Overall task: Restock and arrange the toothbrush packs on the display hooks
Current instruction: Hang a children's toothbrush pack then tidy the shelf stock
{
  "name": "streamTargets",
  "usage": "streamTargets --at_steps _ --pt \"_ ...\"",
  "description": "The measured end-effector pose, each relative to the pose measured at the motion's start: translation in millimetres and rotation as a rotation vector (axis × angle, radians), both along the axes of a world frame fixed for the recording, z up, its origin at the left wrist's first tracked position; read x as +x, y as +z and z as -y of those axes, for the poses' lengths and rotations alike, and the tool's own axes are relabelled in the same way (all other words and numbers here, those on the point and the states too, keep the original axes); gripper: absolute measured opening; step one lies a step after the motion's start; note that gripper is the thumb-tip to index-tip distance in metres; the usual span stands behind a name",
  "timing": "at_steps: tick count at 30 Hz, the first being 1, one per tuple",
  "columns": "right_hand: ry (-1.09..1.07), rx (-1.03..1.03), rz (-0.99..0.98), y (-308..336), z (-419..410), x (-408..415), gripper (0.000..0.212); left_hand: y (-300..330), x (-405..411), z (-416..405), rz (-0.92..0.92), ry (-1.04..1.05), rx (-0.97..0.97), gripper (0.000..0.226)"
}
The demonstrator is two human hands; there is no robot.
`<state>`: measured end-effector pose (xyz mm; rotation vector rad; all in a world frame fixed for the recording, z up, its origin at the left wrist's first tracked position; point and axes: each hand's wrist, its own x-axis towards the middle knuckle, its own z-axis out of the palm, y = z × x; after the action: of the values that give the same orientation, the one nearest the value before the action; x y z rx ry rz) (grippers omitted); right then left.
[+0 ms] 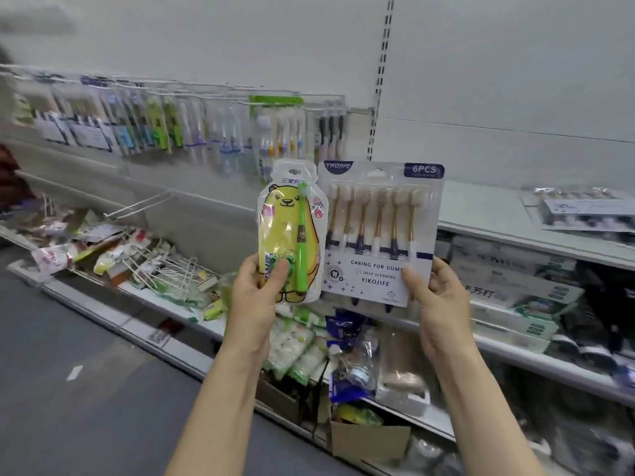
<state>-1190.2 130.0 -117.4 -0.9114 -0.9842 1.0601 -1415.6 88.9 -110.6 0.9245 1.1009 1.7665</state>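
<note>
In a shop aisle, I hold two toothbrush packs up side by side before a white display wall. My left hand [256, 286] grips the lower part of a yellow bear-shaped pouch [290, 231], thumb pressed across its front and fingers curled behind; a single green toothbrush [301, 242] stands upright inside it. My right hand [436, 297] pinches the lower right corner of a six-brush YIKOJIFE blister pack [379, 235], thumb on the printed card, fingers wrapped behind the edge. The pack's top corner reads "6PCS" and its card "CARING FOR GUMS". The two packs touch along their inner edges, both upright.

Behind them, at upper left, a row of hanging toothbrush packs [192, 128] fills the display hooks [309, 97] along a rail, blurred toward the far end. A bare wire hook [141, 204] juts from the panel lower down. Loose packets and spare wire hooks lie heaped on the lower shelf [137, 286] at left. More six-brush packs [584, 209] lie flat on the upper shelf at right, above boxed toothpaste [508, 269]. An open cardboard box [367, 441] sits near the floor.
</note>
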Motion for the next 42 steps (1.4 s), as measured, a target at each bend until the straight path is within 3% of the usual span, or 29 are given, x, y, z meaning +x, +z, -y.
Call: streamTargets --at_steps 6,10,18,24,32,42 --pt "0.137 0.001 0.036 -14.3 -21.1 -189.0 0.032 -18.6 -183.8 11.0 0.021 0.146 -0.021 0.036" --pt "0.180 0.041 0.006 -15.5 -36.5 -310.7 0.027 -20.7 -297.3 13.4 0.020 0.204 0.003 0.024" --pt "0.255 0.081 0.060 -18.9 -88.8 -486.9 0.033 -25.0 -461.7 -11.9 0.040 0.297 0.031 0.033" --pt "0.289 0.089 0.026 -21.3 -162.8 -616.9 0.030 -30.0 -580.6 -74.9 0.045 0.327 0.032 0.037" --pt "0.348 0.079 -0.034 11.6 -274.4 -791.6 0.026 19.9 -747.1 -189.0 0.000 0.320 0.074 0.033" --pt "0.203 0.098 0.031 20.1 -359.8 -908.3 0.030 16.8 -880.1 -293.9 0.065 0.153 0.051 0.040"
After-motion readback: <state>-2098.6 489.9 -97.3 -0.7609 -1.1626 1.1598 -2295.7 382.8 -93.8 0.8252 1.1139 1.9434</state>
